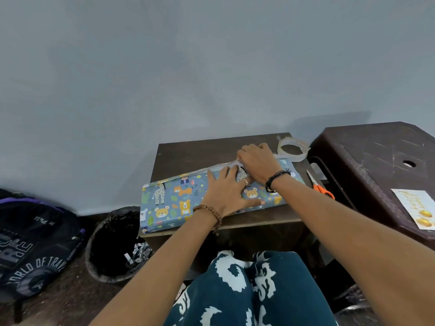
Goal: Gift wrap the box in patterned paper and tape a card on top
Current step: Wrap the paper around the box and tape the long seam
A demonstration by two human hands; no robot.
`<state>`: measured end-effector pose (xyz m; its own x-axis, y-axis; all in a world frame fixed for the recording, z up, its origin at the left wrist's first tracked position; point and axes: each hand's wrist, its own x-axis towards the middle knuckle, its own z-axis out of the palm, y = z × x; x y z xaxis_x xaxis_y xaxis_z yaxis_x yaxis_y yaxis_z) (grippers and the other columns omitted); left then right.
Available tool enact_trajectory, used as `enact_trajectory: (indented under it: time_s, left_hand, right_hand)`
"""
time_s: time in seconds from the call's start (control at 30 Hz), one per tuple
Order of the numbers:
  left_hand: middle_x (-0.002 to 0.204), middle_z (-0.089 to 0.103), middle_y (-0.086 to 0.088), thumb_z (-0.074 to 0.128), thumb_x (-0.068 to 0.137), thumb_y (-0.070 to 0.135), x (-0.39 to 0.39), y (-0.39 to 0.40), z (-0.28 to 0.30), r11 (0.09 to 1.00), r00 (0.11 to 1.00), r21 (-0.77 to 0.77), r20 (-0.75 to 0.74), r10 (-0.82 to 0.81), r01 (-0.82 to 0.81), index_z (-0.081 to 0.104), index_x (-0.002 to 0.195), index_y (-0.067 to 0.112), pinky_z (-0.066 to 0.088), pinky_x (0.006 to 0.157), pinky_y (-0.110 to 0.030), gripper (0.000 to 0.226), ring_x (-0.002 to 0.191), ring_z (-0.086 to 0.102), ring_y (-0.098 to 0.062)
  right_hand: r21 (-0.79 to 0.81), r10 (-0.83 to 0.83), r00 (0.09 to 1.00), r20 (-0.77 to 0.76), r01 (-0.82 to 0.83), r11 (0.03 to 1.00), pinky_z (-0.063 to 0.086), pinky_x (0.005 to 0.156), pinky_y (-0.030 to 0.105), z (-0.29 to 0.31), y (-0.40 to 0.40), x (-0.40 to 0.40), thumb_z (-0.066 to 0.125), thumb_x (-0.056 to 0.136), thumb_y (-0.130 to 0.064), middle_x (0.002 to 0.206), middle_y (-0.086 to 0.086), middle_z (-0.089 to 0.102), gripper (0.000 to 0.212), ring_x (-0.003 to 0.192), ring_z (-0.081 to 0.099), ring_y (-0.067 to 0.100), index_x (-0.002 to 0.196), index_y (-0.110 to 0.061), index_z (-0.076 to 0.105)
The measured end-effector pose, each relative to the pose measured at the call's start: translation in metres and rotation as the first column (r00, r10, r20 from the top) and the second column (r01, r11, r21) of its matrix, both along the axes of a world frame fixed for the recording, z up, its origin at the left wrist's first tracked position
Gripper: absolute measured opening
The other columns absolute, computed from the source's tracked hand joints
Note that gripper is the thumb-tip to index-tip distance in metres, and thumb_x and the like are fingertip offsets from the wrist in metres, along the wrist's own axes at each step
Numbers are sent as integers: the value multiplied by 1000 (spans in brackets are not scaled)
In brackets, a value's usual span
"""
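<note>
The long flat box in blue animal-patterned paper (186, 201) lay on the small dark wooden bench (188, 154). The left hand (226, 191) pressed flat and open on it, and the right hand (256, 163) pinched the far paper edge. The seam seemed not yet taped. The clear tape roll (293, 149), orange-handled scissors (321, 185) and white greeting card (416, 208) waited nearby, unused.

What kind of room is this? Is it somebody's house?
Probably a room at home, not a shop or workshop. A backpack lies on the floor beside a bin, and the wrapping is done on a small wooden table against a plain wall, with a plastic stool beside it.
</note>
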<state>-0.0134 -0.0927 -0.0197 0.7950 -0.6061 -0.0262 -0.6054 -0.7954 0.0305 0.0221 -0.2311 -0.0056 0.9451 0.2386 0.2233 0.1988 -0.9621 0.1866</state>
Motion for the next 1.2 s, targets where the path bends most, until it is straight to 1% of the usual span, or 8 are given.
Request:
enact_trajectory:
  time_s: [0.1, 0.27, 0.43, 0.6, 0.7, 0.87, 1.03, 1.2]
  left_hand:
    - [146, 25, -8, 18, 62, 88, -7, 1, 3, 998, 993, -11, 102, -62, 64, 39, 135, 39, 16, 104, -65, 90, 133, 22, -27]
    - [148, 18, -10, 41, 74, 78, -9, 4, 5, 996, 997, 60, 38, -70, 68, 30, 142, 34, 12, 106, -67, 82, 136, 16, -29]
    - [153, 14, -10, 3, 58, 80, -8, 9, -6, 999, 999, -25, -15, -29, 29, 30, 141, 37, 6, 107, -66, 98, 140, 11, -26]
    - [156, 8, -6, 1, 58, 79, -9, 11, -11, 997, 1000, -72, -18, -10, 9, 24, 144, 38, -1, 108, -63, 98, 143, 5, -24]
    - [156, 10, -4, 8, 63, 81, -11, 11, -13, 992, 1000, -127, -13, -1, 0, 25, 145, 34, -3, 110, -59, 96, 144, 7, -22]
    - [156, 14, -4, 37, 80, 74, -15, 11, -14, 990, 1000, -139, 5, 9, -8, 18, 148, 24, -3, 113, -53, 86, 144, 10, -22]
    - [157, 7, -3, 4, 65, 81, -14, 11, -18, 993, 1000, -116, 27, 9, -5, 10, 149, 25, -5, 114, -50, 102, 145, 5, -20]
    - [158, -4, -2, -1, 64, 82, -18, 12, -12, 997, 999, -78, -36, 16, -19, 3, 149, 28, -8, 113, -52, 101, 145, -4, -21]
  right_hand:
    - [127, -89, 996, 18, 86, 988, 34, 87, 37, 1, 2, 1, 38, 93, -6, 110, 3, 55, 25, 105, 51, 23, 112, -14, 53]
    - [144, -77, 997, 4, 75, 987, 36, 85, 35, 4, 7, 0, 38, 93, -3, 109, 4, 55, 26, 100, 54, 24, 110, -13, 54]
    - [114, -15, 1000, 1, 14, 993, 35, 75, 31, -6, 12, -9, 35, 94, -5, 102, 5, 59, 22, 92, 58, 26, 106, -12, 52]
    - [110, 11, 1000, 3, -11, 994, 34, 68, 29, -6, 8, -22, 40, 96, -12, 102, 4, 59, 19, 91, 58, 24, 109, -13, 54]
    - [128, -9, 1000, 8, 8, 992, 36, 64, 30, -7, 8, -30, 42, 96, -13, 103, 4, 59, 20, 91, 59, 24, 111, -14, 54]
    - [269, -81, 997, 7, 76, 960, 37, 64, 29, -15, 10, -39, 45, 94, -10, 103, 4, 62, 20, 92, 59, 24, 109, -14, 58]
    - [307, -93, 994, 57, 71, 949, 39, 70, 29, -14, 13, -39, 43, 95, -12, 101, 4, 65, 21, 90, 61, 24, 106, -14, 61]
    - [272, -106, 991, 88, 78, 959, 40, 77, 31, -8, 16, -34, 41, 95, -9, 100, 4, 66, 25, 91, 61, 24, 107, -15, 63]
